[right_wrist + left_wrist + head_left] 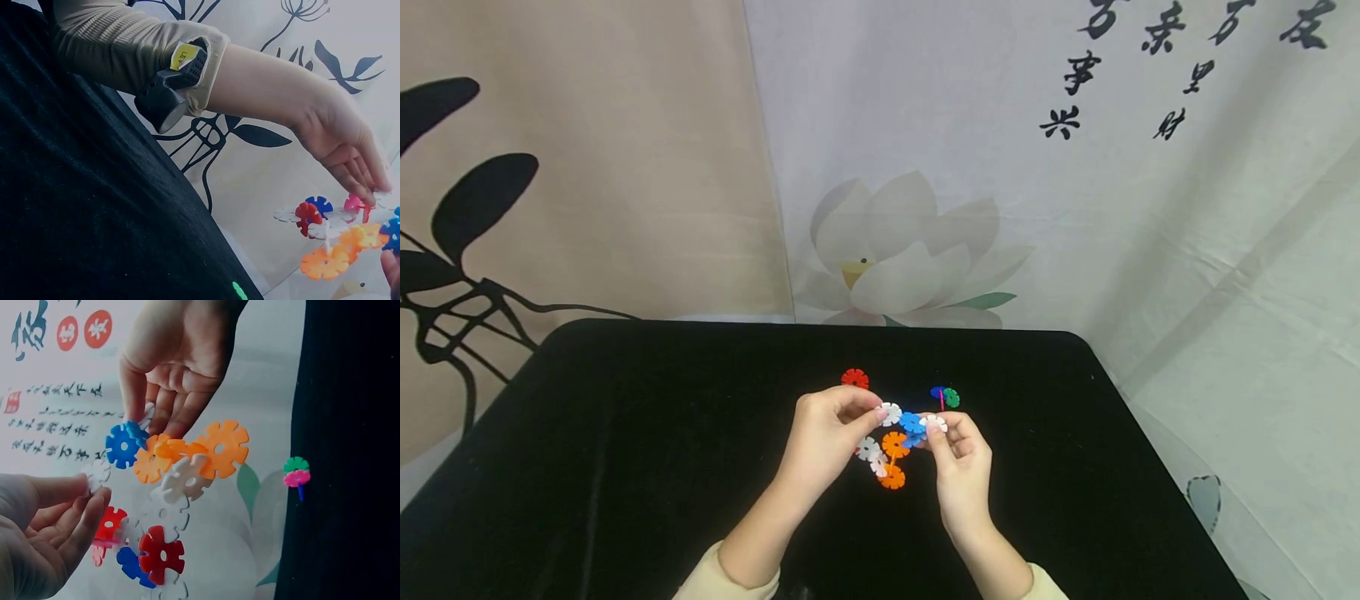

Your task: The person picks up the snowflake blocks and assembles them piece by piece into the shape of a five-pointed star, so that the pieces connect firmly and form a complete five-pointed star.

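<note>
A chain of flower-shaped plastic discs, notched and slotted together, hangs between the two hands. My left hand [823,437] pinches a white disc [891,414] between thumb and fingertips. Opposite it, my right hand [964,467] holds another white disc [934,425] beside blue discs [912,422]. Below the hands, the chain bends through orange discs [892,477] and a grey-white disc [867,449]. In the left wrist view it continues with a red disc [162,556] and a dark blue disc [133,565]. The right wrist view shows only fingertips of the right hand [391,270].
Beyond the right hand, a small joined cluster with a green disc [952,397], a blue one and a pink one sits on the black-covered table [662,467]. A red disc [854,378] shows just past the left hand. A printed curtain [925,108] hangs behind the table.
</note>
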`<state>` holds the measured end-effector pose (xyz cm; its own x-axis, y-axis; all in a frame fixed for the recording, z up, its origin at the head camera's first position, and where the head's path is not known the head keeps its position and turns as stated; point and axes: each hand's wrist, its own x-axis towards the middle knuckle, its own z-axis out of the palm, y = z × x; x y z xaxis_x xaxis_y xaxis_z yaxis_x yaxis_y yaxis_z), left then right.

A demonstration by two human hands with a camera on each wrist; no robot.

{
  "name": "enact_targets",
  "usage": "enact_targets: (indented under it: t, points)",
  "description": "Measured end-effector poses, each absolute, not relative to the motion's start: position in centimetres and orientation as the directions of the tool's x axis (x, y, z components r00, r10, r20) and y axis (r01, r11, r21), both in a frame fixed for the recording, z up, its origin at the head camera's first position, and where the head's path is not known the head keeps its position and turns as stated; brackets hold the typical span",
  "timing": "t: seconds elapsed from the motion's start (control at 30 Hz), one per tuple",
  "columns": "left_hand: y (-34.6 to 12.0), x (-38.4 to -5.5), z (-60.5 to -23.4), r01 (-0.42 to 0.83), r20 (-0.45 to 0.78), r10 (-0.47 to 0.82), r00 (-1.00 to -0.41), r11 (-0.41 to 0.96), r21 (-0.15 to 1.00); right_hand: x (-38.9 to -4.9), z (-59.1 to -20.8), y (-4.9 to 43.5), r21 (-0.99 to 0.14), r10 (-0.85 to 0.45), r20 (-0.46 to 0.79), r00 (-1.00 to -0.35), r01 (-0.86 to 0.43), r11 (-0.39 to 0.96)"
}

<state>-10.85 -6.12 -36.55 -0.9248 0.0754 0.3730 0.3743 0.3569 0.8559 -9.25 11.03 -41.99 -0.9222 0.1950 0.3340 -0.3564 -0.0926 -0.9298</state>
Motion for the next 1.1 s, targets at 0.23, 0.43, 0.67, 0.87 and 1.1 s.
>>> enact_targets:
  t: [0.23,0.43,0.67,0.87,1.1]
  points:
    - [-6.2,-10.9,-36.7,0.407,0.404,0.096,-0.910,0.401,0.821,-9.3,-42.0,10.9,-0.927,0.182,0.343,-0.922,-0.363,-0.092]
    - [-6.1,-11.0,-36.8,0.388,0.363,0.139,-0.921,0.378,0.841,-9.2,-42.1,10.8,-0.933,0.161,0.328,-0.931,-0.346,-0.099]
    - [-5.3,-10.9,-37.5,0.466,0.458,0.108,-0.882,0.342,0.816,-8.9,-42.0,10.8,-0.931,0.173,0.333,-0.927,-0.353,-0.098]
    - [-4.6,-10.9,-37.9,0.513,0.520,0.067,-0.851,0.316,0.798,-8.8,-41.8,11.0,-0.908,0.198,0.389,-0.900,-0.411,-0.085]
    - [-4.2,-10.9,-38.2,0.540,0.551,0.046,-0.833,0.283,0.793,-8.7,-41.7,11.2,-0.870,0.212,0.472,-0.856,-0.491,-0.045]
